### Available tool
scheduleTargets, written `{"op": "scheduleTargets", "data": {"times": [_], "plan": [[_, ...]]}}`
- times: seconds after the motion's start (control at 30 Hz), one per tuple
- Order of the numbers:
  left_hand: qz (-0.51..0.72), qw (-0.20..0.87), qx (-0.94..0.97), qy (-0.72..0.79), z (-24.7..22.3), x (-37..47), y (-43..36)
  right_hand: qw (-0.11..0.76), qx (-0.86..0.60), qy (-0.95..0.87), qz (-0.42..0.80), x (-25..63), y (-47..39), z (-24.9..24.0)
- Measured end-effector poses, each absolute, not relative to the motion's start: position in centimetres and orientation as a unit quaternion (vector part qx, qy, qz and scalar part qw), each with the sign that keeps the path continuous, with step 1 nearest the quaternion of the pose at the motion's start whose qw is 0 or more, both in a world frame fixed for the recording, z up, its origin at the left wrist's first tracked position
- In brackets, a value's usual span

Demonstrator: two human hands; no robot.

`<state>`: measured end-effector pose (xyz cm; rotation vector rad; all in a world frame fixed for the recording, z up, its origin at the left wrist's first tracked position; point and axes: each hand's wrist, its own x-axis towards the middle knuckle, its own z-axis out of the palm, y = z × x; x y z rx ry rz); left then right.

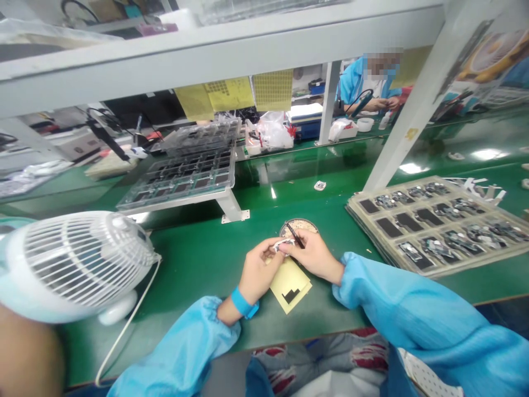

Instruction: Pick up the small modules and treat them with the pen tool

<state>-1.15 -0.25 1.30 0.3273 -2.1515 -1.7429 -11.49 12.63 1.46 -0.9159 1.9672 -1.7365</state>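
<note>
Over the green bench, my left hand is closed on a small white and grey electronic part. Black tweezers slant up out of my right hand, whose fingers meet the same part. Finer detail of the part is hidden by the fingertips. A round dish of small pale pieces stands just behind both hands. Below them lies a yellow sheet bearing black pieces near its lower end.
On the right, stacked trays hold several electronic parts. A white fan with a cable stands left. Clear trays rest on a raised stand behind. A loose white part lies farther back. A co-worker sits across the bench.
</note>
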Motion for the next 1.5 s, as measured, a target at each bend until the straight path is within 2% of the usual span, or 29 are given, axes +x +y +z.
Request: {"op": "scheduleTargets", "data": {"times": [0.17, 0.4, 0.57, 0.73, 0.87, 1.0, 1.07, 1.23, 1.4, 1.5], "plan": [[-0.440, 0.203, 0.082, -0.871, 1.5, -1.2, -1.1, 0.020, -0.439, 0.707, -0.554, -13.0, 13.6, 2.3], [-0.394, 0.210, 0.067, -0.892, 1.5, -1.1, -1.4, -0.050, -0.573, 0.655, -0.490, -14.1, 14.1, 1.9], [-0.384, 0.200, 0.071, -0.898, 1.4, -1.1, -1.5, -0.054, -0.597, 0.663, -0.448, -14.1, 14.3, 1.5], [-0.385, 0.191, 0.077, -0.900, 1.0, -1.1, -1.6, -0.014, -0.600, 0.689, -0.407, -13.9, 14.5, 1.9], [-0.391, 0.194, 0.111, -0.893, 0.5, -1.7, -2.4, -0.002, -0.526, 0.751, -0.399, -15.4, 15.4, 2.2], [-0.312, 0.197, 0.137, -0.919, 0.8, -4.8, -5.6, -0.013, -0.448, 0.831, -0.329, -17.2, 16.2, 1.9], [-0.243, 0.180, 0.164, -0.939, 1.5, -7.6, -7.8, -0.021, -0.438, 0.829, -0.348, -17.4, 16.3, 1.8], [-0.178, 0.159, 0.195, -0.951, 3.1, -15.6, -11.1, -0.053, -0.439, 0.782, -0.439, -17.2, 16.1, 2.6], [-0.163, 0.142, 0.142, -0.966, 2.5, -22.1, -7.2, -0.100, -0.435, 0.758, -0.475, -17.1, 16.5, 3.8], [-0.185, 0.121, 0.110, -0.969, 1.6, -25.3, -3.4, -0.090, -0.423, 0.770, -0.469, -17.1, 16.7, 3.9]]}}
